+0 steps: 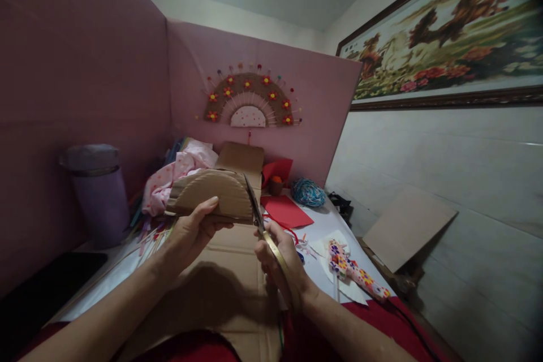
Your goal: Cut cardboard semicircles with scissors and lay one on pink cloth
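Note:
My left hand [197,232] grips the lower edge of a piece of brown cardboard [216,195], thumb on its face. A half-circle outline is marked on that piece. In my right hand [282,263] is a pair of scissors [257,216], my fingers around the gold-coloured handles. The dark blades point up and stand at the right end of the cardboard piece, near the curve; whether they are cutting into it I cannot tell. Below both hands lies a larger cardboard sheet [220,294], partly in shadow.
A fan-shaped decoration [248,90] hangs on the pink panel. Around the table lie red sheets [288,211], a blue yarn ball [308,192], a flower-patterned glue gun [356,274] with a cord, pink fabric [173,172] and thin sticks [148,249]. A purple bin [99,198] stands left.

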A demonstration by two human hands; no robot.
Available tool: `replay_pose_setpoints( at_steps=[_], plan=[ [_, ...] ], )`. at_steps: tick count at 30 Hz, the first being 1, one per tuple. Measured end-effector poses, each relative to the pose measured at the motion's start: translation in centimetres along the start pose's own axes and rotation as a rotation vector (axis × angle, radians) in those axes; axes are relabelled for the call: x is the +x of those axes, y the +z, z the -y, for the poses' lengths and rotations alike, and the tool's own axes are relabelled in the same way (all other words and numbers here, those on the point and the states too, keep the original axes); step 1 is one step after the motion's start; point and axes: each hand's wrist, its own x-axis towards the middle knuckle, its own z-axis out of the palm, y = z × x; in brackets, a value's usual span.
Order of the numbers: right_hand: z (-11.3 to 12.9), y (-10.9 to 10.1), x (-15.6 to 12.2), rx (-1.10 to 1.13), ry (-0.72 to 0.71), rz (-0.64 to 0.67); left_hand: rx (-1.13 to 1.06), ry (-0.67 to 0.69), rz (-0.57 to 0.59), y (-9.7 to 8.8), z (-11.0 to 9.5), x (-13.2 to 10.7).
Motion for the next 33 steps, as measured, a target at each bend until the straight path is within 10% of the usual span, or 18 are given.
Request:
replay_pose_setpoints(
  at_steps=[33],
  plan=[
    [1.2, -0.6, 0.1, 0.041, 0.059, 0.014, 0.128, -0.047, 0.089, -2.0, -0.6, 0.9]
  ],
)
